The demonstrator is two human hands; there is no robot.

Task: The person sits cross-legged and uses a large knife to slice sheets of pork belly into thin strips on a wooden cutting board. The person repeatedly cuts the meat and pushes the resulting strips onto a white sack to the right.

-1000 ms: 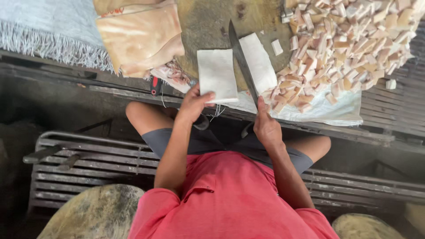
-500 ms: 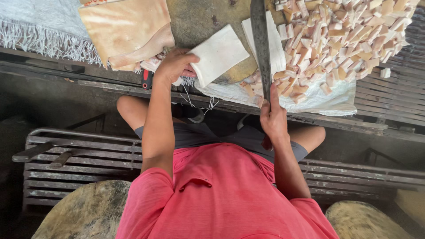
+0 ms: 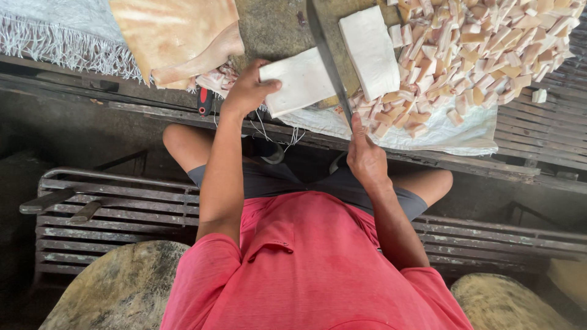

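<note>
My left hand [image 3: 244,91] grips the near-left edge of a flat white slab [image 3: 302,82] that lies tilted on the dark work surface [image 3: 275,27]. My right hand [image 3: 365,156] is closed around the handle of a long knife [image 3: 327,55]. Its blade runs away from me between that slab and a second white slab [image 3: 370,52]. Right of the blade lies a big pile of small pale cubes [image 3: 489,55] on a white sack cloth [image 3: 452,131].
A large pale sheet of skin-like material [image 3: 177,36] lies at the far left on a white fringed cloth [image 3: 55,30]. A red-handled tool [image 3: 203,101] sits at the table edge. A metal slatted bench [image 3: 110,208] and two round blocks [image 3: 122,287] are beside my legs.
My left hand moved up and left with the white slab, which turned to a tilt. The knife blade swung to lie between the two slabs; my right hand stayed on its handle.
</note>
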